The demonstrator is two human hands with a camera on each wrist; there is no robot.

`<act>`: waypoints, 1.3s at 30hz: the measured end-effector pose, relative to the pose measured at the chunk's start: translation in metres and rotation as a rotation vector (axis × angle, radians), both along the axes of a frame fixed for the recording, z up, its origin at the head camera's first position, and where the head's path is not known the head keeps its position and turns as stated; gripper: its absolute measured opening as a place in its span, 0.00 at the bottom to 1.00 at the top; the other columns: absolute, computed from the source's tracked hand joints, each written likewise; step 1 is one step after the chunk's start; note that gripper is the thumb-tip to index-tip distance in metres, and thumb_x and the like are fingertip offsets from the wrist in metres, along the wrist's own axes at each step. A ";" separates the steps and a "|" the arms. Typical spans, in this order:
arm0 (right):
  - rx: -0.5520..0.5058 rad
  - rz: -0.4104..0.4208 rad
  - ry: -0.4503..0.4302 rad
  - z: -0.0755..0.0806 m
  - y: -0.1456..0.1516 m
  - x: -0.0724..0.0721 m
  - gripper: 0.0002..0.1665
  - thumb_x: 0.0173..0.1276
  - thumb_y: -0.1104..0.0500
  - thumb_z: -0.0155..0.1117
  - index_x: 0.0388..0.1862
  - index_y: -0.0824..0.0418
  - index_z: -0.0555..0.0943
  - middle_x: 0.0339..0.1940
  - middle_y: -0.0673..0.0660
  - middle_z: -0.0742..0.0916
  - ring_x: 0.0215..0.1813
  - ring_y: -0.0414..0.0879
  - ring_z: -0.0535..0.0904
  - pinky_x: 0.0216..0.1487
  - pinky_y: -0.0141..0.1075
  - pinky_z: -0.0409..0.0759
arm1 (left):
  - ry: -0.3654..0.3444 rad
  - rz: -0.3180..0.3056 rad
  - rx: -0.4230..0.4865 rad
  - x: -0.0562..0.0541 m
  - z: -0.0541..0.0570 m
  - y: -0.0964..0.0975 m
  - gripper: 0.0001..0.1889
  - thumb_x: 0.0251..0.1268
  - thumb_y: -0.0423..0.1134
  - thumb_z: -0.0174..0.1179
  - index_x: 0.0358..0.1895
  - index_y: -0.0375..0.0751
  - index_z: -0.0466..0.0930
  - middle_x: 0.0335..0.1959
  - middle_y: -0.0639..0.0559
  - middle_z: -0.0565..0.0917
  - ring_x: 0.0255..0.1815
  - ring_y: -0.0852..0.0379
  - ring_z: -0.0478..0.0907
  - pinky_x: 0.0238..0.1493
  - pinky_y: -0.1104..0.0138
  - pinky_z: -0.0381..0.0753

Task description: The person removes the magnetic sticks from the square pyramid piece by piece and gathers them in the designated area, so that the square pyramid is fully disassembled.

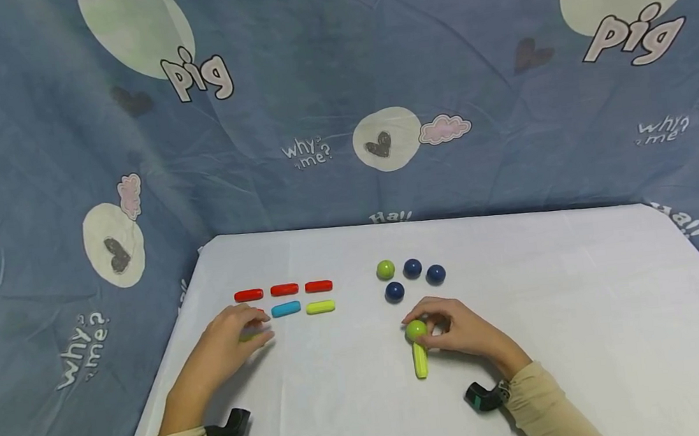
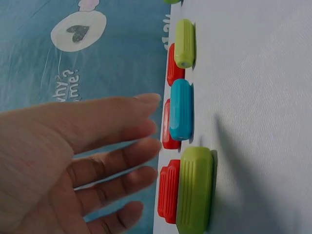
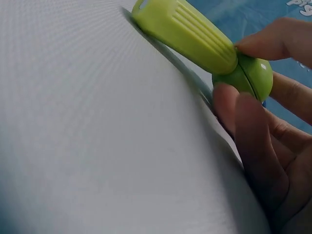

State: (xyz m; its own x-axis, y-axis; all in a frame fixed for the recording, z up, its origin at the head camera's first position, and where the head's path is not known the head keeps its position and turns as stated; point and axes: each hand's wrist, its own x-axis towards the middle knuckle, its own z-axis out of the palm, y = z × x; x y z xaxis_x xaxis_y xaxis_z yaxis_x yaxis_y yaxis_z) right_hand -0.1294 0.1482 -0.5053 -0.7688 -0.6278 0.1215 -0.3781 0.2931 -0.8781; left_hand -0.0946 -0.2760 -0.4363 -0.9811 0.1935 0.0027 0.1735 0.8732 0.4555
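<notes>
My right hand [image 1: 458, 330] pinches a lime-green ball [image 1: 416, 329] between thumb and fingers, close over the white table. At the ball's near side, a ribbed lime-green rod [image 1: 421, 361] points toward me; in the right wrist view its end meets the ball [image 3: 258, 75]. My left hand [image 1: 225, 342] hovers at the left end of the rods with its fingers loosely bent and nothing between them. Beside its fingertips in the left wrist view are a green rod [image 2: 195, 190] and red rods [image 2: 168, 190], mostly hidden by the hand in the head view.
Three red rods [image 1: 284, 289] form a back row at left; a blue rod [image 1: 286, 309] and a lime-green rod [image 1: 320, 307] lie before them. Behind my right hand are another green ball [image 1: 385, 269] and three dark blue balls [image 1: 413, 269]. A patterned blue cloth [image 1: 322, 192] hangs behind the table.
</notes>
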 end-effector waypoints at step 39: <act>0.030 -0.013 -0.055 -0.001 -0.004 0.001 0.22 0.54 0.50 0.85 0.43 0.49 0.82 0.32 0.48 0.86 0.24 0.32 0.75 0.27 0.29 0.76 | -0.024 -0.330 0.076 0.002 -0.036 0.164 0.14 0.61 0.48 0.75 0.46 0.50 0.88 0.39 0.61 0.85 0.42 0.65 0.78 0.47 0.66 0.81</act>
